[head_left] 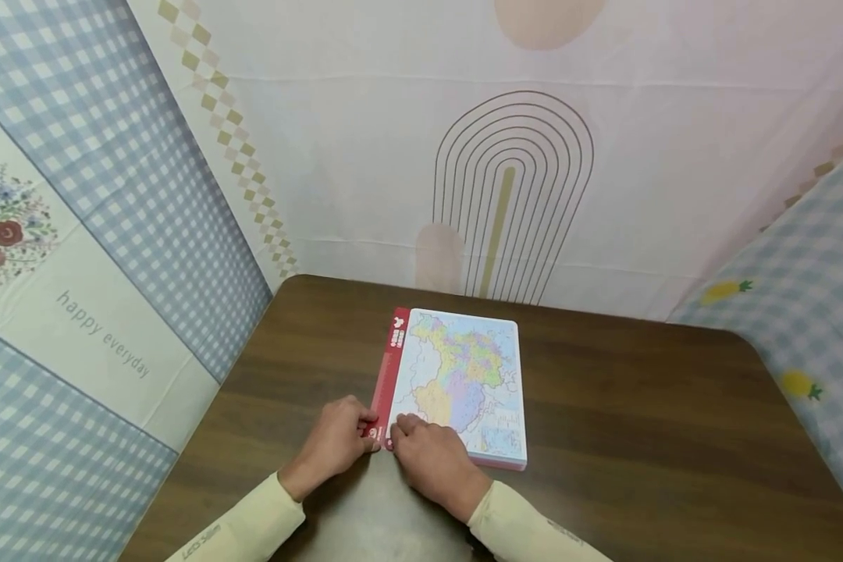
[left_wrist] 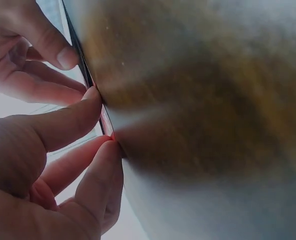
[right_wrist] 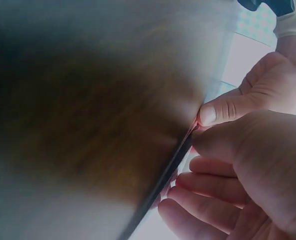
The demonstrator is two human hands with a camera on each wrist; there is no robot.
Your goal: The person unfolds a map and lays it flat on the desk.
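Note:
A flat pack with a colourful map [head_left: 457, 382] on its face lies on the brown table, with a red strip [head_left: 386, 371] with white print down its left side. My left hand [head_left: 333, 441] pinches the near end of that strip between thumb and fingers. Close beside it, my right hand [head_left: 435, 460] holds the pack's near left corner, fingers on top and thumb at the near edge. The left wrist view shows the left fingertips [left_wrist: 110, 150] on the thin red edge. In the right wrist view the right hand [right_wrist: 248, 170] almost meets the left thumb [right_wrist: 210, 114].
The brown wooden table [head_left: 625, 421] extends to both sides of the pack. Behind it hangs a pale cloth [head_left: 351, 172] with an arch print. Blue checked cloths hang at the left [head_left: 147, 133] and right [head_left: 808, 289].

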